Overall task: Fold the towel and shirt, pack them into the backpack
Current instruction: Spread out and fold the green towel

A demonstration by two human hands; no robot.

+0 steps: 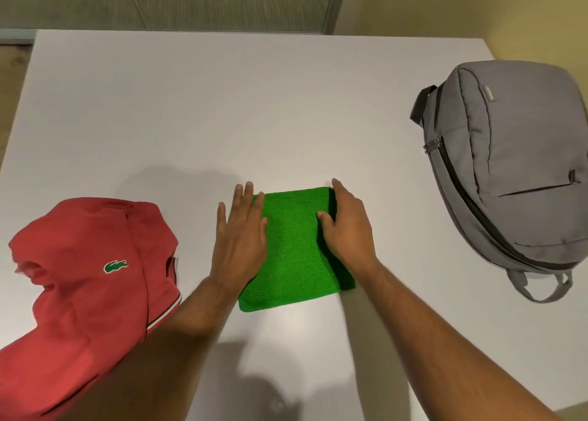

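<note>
The towel lies folded into a compact green rectangle at the middle of the bench, right in front of the person, where both arms reach it evenly. The left hand lies flat with fingers straight along the towel's left edge, palm partly on the cloth and partly on the bench; it grips nothing and seems to be there to press the fold down and square the side. The right hand rests on the right edge, fingers loosely bent over the thicker, darker fold, thumb on top of the cloth; I cannot tell whether it pinches the layers or only pushes them inward. Together the two hands bracket the towel, likely to tidy it before it is lifted.

The shirt sits crumpled at the left, well apart from the towel and not yet folded. The backpack lies on its back at the right edge of the bench, near the right hand's side, its main zip appearing closed, so it would need opening before anything goes in
</note>
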